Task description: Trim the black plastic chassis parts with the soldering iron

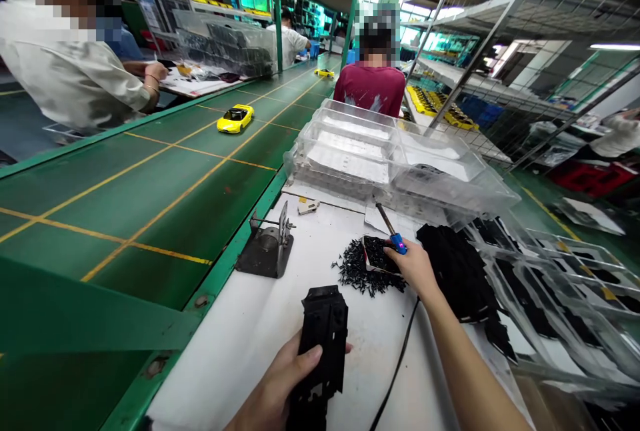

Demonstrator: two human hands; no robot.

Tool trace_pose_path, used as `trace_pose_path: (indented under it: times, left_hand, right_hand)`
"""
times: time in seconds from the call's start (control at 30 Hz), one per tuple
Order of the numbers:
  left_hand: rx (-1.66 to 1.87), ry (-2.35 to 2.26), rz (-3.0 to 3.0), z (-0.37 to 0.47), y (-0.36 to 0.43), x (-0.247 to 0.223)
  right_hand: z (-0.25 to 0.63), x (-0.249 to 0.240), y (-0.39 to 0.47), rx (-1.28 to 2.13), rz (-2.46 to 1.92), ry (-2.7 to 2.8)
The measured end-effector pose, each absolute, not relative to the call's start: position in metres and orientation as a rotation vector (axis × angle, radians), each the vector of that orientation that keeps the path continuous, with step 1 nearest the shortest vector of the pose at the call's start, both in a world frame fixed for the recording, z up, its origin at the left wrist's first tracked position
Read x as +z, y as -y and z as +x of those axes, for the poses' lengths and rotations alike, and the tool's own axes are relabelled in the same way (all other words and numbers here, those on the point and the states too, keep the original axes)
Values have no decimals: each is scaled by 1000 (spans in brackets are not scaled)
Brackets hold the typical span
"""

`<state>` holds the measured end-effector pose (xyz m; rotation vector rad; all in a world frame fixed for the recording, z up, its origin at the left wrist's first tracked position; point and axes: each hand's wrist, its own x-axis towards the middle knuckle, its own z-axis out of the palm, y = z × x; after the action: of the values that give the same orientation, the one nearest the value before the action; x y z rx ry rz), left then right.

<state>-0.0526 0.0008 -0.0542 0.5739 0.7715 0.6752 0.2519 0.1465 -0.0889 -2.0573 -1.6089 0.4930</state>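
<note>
My left hand (295,367) is wrapped round a long black plastic part (324,331) near the front of the white work surface. My right hand (413,264) grips the blue handle of a soldering iron (395,237), whose metal rod points up and away to the left. Below and beside the right hand lies a heap of small black screws (357,271), with a small open box (375,254) of them in it. A black cable (400,357) runs down the surface from near the right hand. A dark metal stand (267,247) is left of the heap.
Clear plastic trays (350,147) are stacked beyond the screws. Black parts (457,274) and more trays lie to the right. Along the left runs a green conveyor (190,164) with a yellow toy car (236,119). People sit at the left and ahead.
</note>
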Motion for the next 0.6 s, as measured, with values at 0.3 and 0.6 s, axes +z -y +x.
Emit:
trace_pose_path:
  times: [0.3, 0.6]
  left_hand:
    - [786, -690, 737, -46, -12, -66]
    - [876, -994, 758, -3, -44, -77]
  right_hand:
    - [252, -100, -151, 492, -2023, 1459]
    - [225, -55, -90, 815, -1521, 936]
